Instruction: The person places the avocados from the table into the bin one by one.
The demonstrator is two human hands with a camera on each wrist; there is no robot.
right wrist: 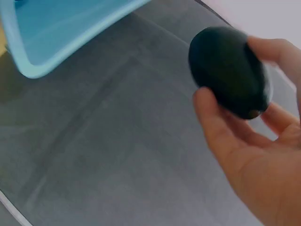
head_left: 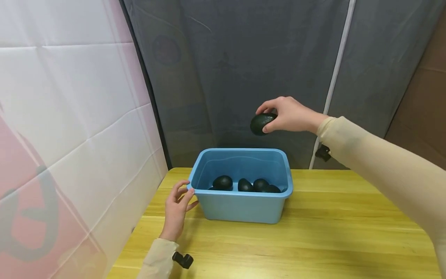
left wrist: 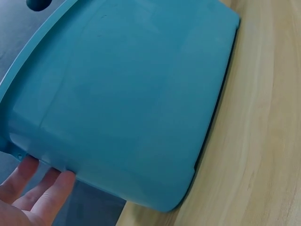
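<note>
While the left hand (head_left: 176, 209) rests open-fingered against the blue tub (head_left: 244, 209), the right hand (head_left: 289, 115) pinches a dark avocado (head_left: 260, 123) above it. More avocados (head_left: 245, 185) lie inside.

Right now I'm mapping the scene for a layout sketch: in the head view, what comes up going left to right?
White and pink curtain → left hand → blue bin → right hand gripping a dark avocado → white pole.

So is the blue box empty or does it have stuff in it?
Not empty. The blue box has several dark avocados lying on its bottom; the right hand holds another avocado above it.
</note>
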